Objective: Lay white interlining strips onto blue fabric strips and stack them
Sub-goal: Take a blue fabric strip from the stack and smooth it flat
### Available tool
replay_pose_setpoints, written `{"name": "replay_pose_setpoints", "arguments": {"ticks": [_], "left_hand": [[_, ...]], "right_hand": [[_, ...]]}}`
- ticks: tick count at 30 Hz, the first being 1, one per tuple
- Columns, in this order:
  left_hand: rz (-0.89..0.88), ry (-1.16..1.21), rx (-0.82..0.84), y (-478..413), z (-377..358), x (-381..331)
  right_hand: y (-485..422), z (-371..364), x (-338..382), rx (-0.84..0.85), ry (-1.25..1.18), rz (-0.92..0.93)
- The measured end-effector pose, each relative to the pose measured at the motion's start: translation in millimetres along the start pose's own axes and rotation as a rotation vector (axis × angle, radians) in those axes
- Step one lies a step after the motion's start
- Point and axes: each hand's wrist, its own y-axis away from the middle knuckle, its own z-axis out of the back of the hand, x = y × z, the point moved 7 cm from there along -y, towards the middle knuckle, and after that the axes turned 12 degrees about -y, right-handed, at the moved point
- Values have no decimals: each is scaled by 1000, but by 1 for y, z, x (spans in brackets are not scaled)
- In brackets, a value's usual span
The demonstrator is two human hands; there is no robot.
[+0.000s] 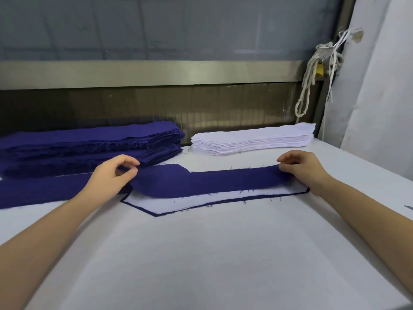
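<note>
Blue fabric strip (201, 182) is held at both ends: the left grip (114, 173) pinches one end between thumb and curled fingers, and the right grip (306, 168) pinches the other. The strip is draped across the far part of a white interlining strip (196, 201), which lies on the tabletop (201, 253) with a dark blue edge (138, 208) showing round it. Behind the left grip sits a pile of blue strips (89, 142), and behind the right, apart from that pile, a stack of white interlining (252, 138).
</note>
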Motion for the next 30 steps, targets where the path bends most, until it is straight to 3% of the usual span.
{"name": "replay_pose_setpoints", "arguments": {"ticks": [5,13,23,30], "left_hand": [[14,67,-5,1,7,2],[-82,211,86,9,14,-12],[-150,65,274,19,-7,-23],[-131,63,240,18,-4,-19]], "right_hand": [[-3,-2,0,55,68,54],[-8,23,5,-40,0,30],[-14,26,-15,33,238,-71],[-12,29,-11,-18,255,-10]]}}
